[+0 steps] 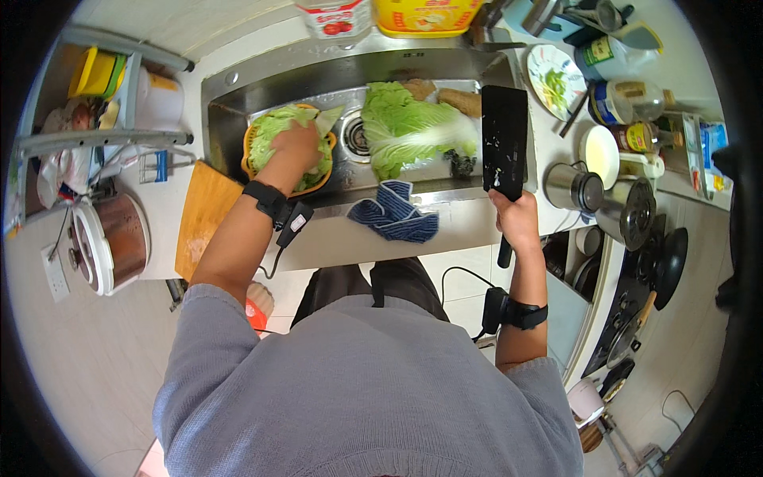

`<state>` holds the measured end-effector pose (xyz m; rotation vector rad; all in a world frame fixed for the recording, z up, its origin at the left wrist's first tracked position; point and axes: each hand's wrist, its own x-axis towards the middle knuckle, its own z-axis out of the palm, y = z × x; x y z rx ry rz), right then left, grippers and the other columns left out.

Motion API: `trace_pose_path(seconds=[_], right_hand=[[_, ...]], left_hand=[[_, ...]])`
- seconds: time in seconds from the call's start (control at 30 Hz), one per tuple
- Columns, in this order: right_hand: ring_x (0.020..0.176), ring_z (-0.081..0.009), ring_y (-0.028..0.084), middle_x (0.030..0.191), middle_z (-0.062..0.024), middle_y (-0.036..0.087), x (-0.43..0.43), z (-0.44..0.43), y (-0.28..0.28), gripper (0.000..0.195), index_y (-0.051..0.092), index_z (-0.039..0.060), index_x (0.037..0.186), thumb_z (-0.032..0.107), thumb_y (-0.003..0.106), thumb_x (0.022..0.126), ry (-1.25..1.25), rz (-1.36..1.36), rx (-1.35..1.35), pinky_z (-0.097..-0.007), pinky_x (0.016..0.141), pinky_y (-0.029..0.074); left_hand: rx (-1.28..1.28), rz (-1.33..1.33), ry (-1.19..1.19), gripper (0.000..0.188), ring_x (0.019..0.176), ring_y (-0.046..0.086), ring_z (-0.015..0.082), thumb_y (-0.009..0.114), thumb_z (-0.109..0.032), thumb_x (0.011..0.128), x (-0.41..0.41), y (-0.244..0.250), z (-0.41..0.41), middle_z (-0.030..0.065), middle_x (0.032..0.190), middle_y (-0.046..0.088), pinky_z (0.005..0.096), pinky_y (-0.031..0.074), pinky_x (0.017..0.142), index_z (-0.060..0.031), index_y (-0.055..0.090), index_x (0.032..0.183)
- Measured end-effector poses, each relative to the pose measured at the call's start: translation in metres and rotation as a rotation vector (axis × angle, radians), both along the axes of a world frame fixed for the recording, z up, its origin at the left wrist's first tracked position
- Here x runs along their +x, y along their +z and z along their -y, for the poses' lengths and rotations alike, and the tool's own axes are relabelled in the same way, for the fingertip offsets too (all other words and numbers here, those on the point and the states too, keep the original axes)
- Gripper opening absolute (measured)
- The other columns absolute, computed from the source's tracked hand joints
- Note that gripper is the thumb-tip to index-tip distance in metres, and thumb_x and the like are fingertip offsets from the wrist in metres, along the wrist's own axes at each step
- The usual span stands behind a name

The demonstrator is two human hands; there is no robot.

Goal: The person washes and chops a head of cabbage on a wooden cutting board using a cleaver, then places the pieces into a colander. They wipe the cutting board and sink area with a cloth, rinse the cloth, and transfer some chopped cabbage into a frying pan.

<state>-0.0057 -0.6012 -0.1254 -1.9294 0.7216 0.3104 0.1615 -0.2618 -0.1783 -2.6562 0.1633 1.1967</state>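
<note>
My left hand reaches down onto cut cabbage leaves heaped in a yellow colander at the sink's left. Whether its fingers grip any leaf is hidden beneath the hand. My right hand grips the handle of a black cleaver, whose broad blade points away from me over the sink's right edge. Small pale bits cling to the blade. Between the hands, a large piece of napa cabbage lies in the stainless steel sink, right of the drain.
A wooden cutting board lies left of the sink. A blue striped cloth drapes over the front rim. To the right stand a plate with chopped greens, a white bowl, a steel pot and bottles. An electric cooker sits far left.
</note>
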Motion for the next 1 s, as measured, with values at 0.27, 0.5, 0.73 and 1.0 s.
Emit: trace_pose_path(seconds=[0.27,0.5,0.73,1.0], right_hand=[[0.039,-0.0079,0.04,0.048,0.002,0.043,-0.025,0.032,-0.009,0.025,0.051,0.0038,0.062,0.012,0.062,0.083,-0.067,0.053,-0.013,-0.0266,0.038,0.029],[0.045,-0.0082,0.041,0.052,0.0006,0.046,-0.049,0.049,-0.007,0.021,0.053,0.0014,0.066,0.012,0.062,0.083,-0.142,-0.037,-0.064,-0.0274,0.044,0.032],[0.04,-0.006,0.039,0.049,0.0029,0.042,-0.056,0.06,-0.009,0.024,0.05,0.0058,0.063,0.011,0.062,0.084,-0.179,-0.023,-0.035,-0.0252,0.039,0.029],[0.04,-0.0061,0.039,0.049,0.0039,0.043,-0.045,0.057,-0.009,0.024,0.051,0.0061,0.063,0.012,0.062,0.084,-0.19,0.033,0.017,-0.0253,0.038,0.029]], left_hand=[[-0.587,0.062,-0.48,0.104,0.137,0.022,0.0372,0.073,-0.048,0.068,0.012,-0.085,0.134,0.02,0.15,0.018,0.0536,0.022,0.108,-0.0049,0.018,0.145],[-0.324,0.052,-0.652,0.115,0.135,0.025,0.0349,0.077,-0.04,0.065,0.027,-0.134,0.177,0.0214,0.142,0.031,0.0599,0.009,0.108,-0.0016,0.004,0.146],[-0.426,0.052,-0.461,0.066,0.108,0.051,0.0325,0.061,-0.006,0.064,0.029,-0.15,0.192,0.025,0.111,0.055,0.046,0.034,0.095,0.0034,0.039,0.125],[-0.622,0.16,-0.628,0.076,0.132,0.031,0.0349,0.068,-0.016,0.068,0.04,-0.148,0.153,0.0246,0.137,0.036,0.0497,0.023,0.107,-0.0072,0.035,0.136]])
